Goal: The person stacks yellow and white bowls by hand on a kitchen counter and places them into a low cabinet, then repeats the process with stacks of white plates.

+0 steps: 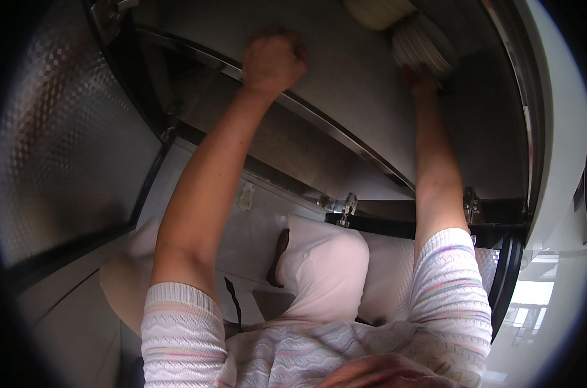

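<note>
Inside the dark cabinet, my left hand (pixel 274 63) is curled into a fist over the grey shelf panel (pixel 342 92), just behind its metal front edge. I see nothing in it, though the undersides of the fingers are hidden. Farther right, my right hand (pixel 421 81) reaches deep in and touches the near side of a stack of pale plates or shallow bowls (pixel 421 48). Shadow and blur hide its fingers, so its grip is unclear. Behind that stack sits another group of cream-coloured dishes (pixel 380 12), cut off by the picture's top.
An open cabinet door with a textured glass panel (pixel 80 160) stands at the left. Below, another open door (pixel 388 271) lies beside my bent knee (pixel 327 262). Metal hinges (pixel 349 206) stick out at the cabinet's lower edge. A pale glossy countertop (pixel 560 145) curves along the right.
</note>
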### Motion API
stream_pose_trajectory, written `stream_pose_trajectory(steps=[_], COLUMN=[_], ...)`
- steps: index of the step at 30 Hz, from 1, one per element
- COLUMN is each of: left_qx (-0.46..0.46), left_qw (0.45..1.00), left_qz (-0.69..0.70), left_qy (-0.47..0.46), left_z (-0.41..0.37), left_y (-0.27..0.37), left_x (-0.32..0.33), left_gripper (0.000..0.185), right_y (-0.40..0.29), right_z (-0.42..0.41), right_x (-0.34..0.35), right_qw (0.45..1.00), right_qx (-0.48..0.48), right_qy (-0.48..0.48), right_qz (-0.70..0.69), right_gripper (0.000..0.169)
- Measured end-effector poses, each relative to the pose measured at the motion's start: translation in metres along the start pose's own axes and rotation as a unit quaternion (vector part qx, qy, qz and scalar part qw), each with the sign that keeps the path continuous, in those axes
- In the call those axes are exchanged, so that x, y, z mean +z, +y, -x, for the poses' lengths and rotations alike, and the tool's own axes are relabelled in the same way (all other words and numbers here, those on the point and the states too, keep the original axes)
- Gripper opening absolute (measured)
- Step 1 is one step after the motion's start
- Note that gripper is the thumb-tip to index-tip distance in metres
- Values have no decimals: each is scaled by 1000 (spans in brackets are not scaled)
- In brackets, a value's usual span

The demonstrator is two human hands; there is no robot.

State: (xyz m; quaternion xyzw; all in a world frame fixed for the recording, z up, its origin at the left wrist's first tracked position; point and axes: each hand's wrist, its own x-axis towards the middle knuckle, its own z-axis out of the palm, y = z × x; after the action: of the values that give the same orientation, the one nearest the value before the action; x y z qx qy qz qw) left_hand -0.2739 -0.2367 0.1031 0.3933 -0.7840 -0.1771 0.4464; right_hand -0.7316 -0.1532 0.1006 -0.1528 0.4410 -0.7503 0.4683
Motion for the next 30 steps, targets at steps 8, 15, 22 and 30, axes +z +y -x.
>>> stream_pose_trajectory(steps=[8, 15, 22, 30], left_qx=[7, -7, 20, 27], left_qw=[1000, 1000, 999, 998], left_qz=[-26, -15, 32, 19], left_qy=[15, 13, 28, 47], left_z=[-2, -3, -2, 0], left_y=[-1, 1, 10, 7], left_x=[-5, 2, 2, 1], left_gripper=[22, 21, 16, 15], right_y=[39, 43, 28, 53], right_z=[41, 30, -57, -69], right_x=[55, 84, 88, 118], right_qw=[973, 975, 982, 983], right_qx=[-70, -47, -55, -80], right_qy=[99, -114, -100, -105], right_qz=[196, 184, 153, 128], right_gripper=[29, 25, 21, 27])
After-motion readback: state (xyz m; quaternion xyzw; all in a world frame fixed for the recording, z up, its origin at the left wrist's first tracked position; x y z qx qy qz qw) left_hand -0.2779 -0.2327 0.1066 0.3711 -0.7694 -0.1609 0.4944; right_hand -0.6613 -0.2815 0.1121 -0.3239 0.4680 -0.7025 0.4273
